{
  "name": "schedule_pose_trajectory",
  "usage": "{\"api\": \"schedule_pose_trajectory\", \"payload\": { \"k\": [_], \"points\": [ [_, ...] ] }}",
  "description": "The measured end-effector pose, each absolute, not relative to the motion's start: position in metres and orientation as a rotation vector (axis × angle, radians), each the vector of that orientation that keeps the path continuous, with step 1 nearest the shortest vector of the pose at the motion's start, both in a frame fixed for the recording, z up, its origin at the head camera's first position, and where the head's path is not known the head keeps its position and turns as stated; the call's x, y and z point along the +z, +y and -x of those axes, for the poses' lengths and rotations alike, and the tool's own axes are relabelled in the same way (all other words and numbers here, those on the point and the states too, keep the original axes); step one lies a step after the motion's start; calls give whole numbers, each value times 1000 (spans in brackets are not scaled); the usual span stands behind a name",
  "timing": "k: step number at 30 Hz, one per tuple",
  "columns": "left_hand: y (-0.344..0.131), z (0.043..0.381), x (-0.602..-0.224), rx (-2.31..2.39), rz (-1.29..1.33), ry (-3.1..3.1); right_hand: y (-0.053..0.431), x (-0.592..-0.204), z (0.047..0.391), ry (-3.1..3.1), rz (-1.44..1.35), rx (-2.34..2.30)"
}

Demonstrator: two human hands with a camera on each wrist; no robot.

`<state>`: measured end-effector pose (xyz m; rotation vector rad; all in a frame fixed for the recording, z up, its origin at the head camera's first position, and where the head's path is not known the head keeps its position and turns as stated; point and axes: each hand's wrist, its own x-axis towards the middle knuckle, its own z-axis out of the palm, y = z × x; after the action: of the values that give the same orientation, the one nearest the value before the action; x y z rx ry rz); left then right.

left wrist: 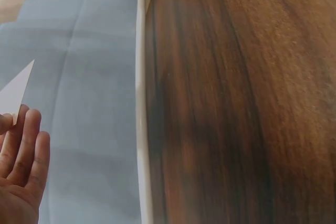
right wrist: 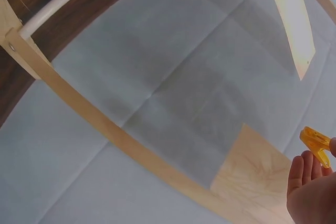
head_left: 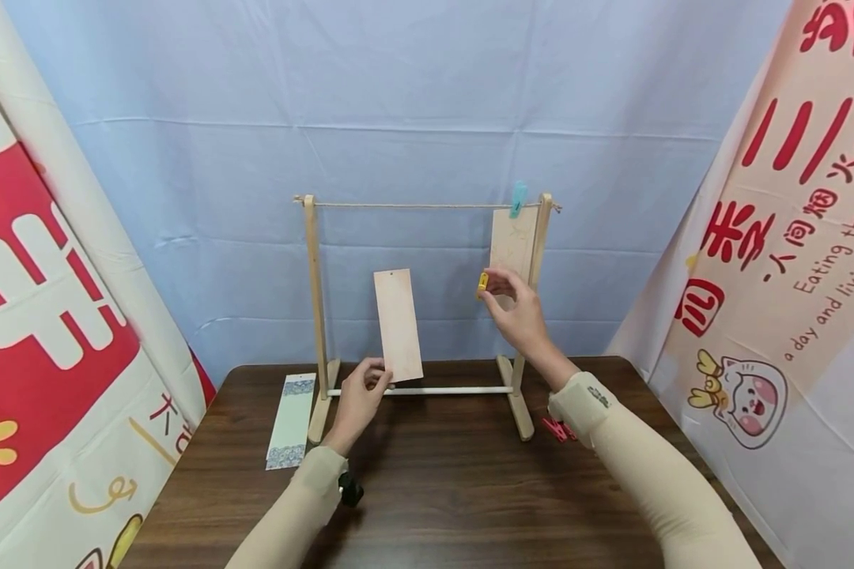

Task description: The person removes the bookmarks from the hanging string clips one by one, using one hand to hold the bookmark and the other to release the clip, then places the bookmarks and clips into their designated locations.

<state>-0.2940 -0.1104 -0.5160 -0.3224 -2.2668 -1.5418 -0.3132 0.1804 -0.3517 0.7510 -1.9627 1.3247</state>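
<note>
Left hand [head_left: 361, 393] pinches the pale pink card [head_left: 398, 328] by a bottom corner, thumb on one side and fingertips behind, the other fingers loosely extended. Right hand [head_left: 518, 310] has a yellow clip [head_left: 481, 284] between thumb and forefinger, its remaining fingers gently bent; whether the clip's mouth is squeezed apart, I cannot tell. Its fingers overlap the hung card from the head view.

The pink card is held up in the air, slightly tilted, inside the wooden rack [head_left: 315, 276] as the head view sees it, with its small hole at the top. Its top edge sits below the rope [head_left: 398, 206] and apart from it.

As far as the pictures show, the work looks only partly done. One card [head_left: 510, 237] already hangs at the right end of the rope, under a blue clip [head_left: 517, 201], just beside the right post. The pink card is not yet fastened, and the yellow clip grips nothing. On the bench [head_left: 427, 506], patterned green cardstock [head_left: 289, 423] lies beside the rack's left foot, one sheet or several, and red clips [head_left: 558, 429] lie near the right foot, partly hidden by the sleeve [head_left: 648, 458]. Those look unused, so probably more hanging is left.
</note>
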Motion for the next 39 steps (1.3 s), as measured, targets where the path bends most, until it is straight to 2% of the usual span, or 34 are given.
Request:
{"api": "schedule_pose_trajectory", "payload": {
  "k": [39],
  "points": [
    [-133, 266, -545, -1562, 258, -2339, 190, -397, 307, -2051, -708, 1413]
  ]
}}
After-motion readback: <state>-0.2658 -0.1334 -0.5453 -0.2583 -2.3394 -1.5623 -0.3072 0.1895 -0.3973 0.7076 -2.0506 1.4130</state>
